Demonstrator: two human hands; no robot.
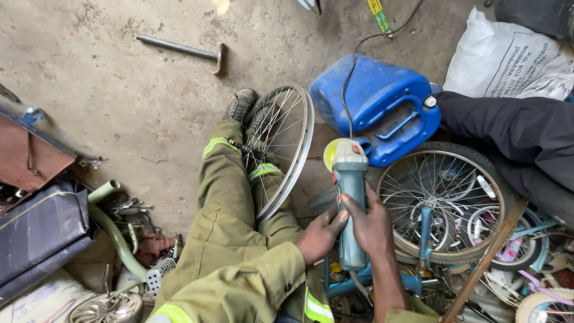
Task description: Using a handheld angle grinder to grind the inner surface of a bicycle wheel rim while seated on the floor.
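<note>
Head view, the only one I've got. Both hands are wrapped around a teal-green angle grinder [350, 203] just right of centre, in the lower half of the frame. Its long axis runs nearly straight up and down the picture, with the head end and a yellow-green disc guard pointing toward the top of the frame and the tail end toward the bottom, where a cable comes out.

The right hand [372, 227] has its fingers closed around the right side of the body, thumb across the front. The left hand [320, 234] comes in from the lower left with its fingers curled against the lower part of the body, so a two-handed grip.

A bare spoked wheel rim [287, 143] stands on edge just left of the grinder, leaning against my olive trouser legs [230, 203]. A blue plastic jerrycan [382, 107] lies right above the grinder head. A tyred bicycle wheel [442, 203] lies flat to the right. A metal hammer [182, 51] lies on the concrete floor [119, 90], upper left, well apart from everything.
</note>
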